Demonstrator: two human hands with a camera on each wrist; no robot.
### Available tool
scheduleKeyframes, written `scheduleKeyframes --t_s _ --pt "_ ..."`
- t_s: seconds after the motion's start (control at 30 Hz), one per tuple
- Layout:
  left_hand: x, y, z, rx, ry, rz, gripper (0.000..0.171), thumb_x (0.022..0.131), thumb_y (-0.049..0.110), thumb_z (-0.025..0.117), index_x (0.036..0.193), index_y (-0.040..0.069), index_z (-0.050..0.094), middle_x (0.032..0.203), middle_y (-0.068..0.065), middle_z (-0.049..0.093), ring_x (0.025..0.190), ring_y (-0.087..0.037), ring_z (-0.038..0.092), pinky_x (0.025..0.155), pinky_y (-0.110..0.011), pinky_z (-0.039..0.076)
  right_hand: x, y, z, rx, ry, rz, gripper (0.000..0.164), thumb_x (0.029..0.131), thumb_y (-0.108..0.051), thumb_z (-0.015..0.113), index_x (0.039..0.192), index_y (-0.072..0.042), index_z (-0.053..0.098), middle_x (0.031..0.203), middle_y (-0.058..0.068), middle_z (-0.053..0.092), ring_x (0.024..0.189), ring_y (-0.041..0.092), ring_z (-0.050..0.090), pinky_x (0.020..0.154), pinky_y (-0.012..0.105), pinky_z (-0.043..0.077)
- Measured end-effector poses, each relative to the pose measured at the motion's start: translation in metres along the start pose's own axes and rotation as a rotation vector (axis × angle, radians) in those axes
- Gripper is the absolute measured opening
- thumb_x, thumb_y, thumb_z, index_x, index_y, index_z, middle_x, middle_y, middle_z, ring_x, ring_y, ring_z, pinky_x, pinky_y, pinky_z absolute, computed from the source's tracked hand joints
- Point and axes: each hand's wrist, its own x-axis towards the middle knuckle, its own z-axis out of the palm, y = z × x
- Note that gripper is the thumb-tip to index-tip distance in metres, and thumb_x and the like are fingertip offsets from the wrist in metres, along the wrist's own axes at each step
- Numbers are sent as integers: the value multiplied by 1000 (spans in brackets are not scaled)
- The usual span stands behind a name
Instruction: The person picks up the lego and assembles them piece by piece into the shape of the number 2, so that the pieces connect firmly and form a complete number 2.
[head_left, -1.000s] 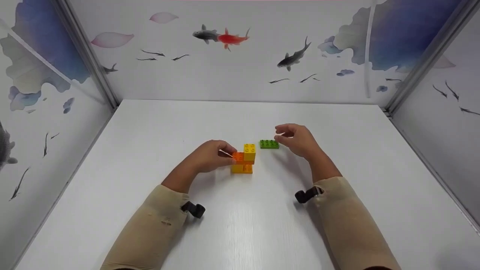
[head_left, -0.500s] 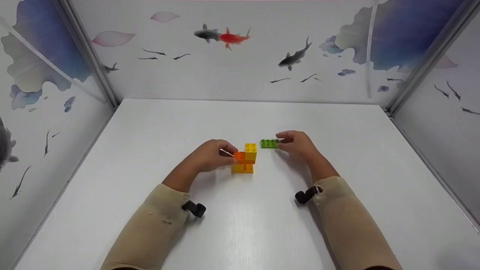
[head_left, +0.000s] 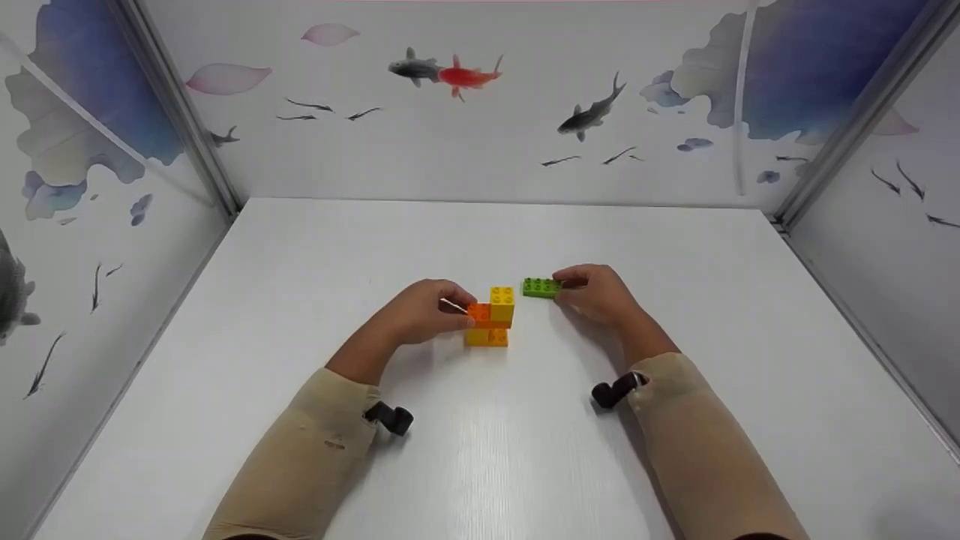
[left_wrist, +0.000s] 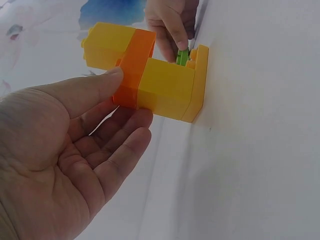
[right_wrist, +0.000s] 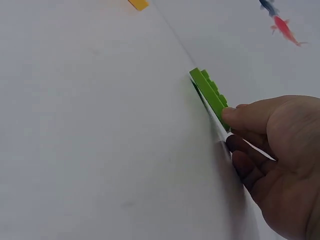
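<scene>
My left hand (head_left: 427,311) pinches the orange brick (left_wrist: 132,75) of a small upright stack between thumb and fingers. On top of the orange one sits a yellow brick (head_left: 502,304). Below it come another yellow brick (left_wrist: 165,87) and, at the bottom, a flat yellow-orange brick (left_wrist: 200,82) on the table. To the right of the stack, my right hand (head_left: 598,294) pinches one end of a flat green brick (head_left: 540,287) with studs. In the right wrist view a dark shadow lies along the green brick's underside, and its free end looks slightly raised.
A white table (head_left: 480,450) lies under both hands. Walls (head_left: 480,165) painted with fish and leaves close it in at the back and on both sides. Each sleeve cuff carries a small black camera mount (head_left: 388,418).
My right hand has come down and left onto the green brick, its fingers closing round the right end. The left hand and stack hold their place.
</scene>
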Motion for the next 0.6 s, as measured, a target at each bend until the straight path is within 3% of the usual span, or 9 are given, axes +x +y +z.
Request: scheduleKeyframes --t_s 0.17,0.33,0.6 --pt "-1 1 0 7 1 -2 32 98 27 80 128 23 73 131 3 71 126 -19 67 110 -39 58 -8 -8 -9 13 14 -19 38 100 -18 75 138 -23 73 143 5 68 134 26 60 109 41 55" --pt "-2 3 0 6 3 -15 32 98 26 81 128 23 74 130 4 71 125 -19 67 110 -39 58 -17 -18 -21 68 37 -83 37 100 -21 76 137 -20 74 141 6 71 134 25 63 112 45 55" --pt "-2 4 0 13 6 -25 32 97 28 82 128 25 74 130 4 71 124 -19 67 110 -39 58 -38 -46 -30 120 5 -157 38 99 -21 78 137 -19 73 137 3 73 124 23 69 110 40 59"
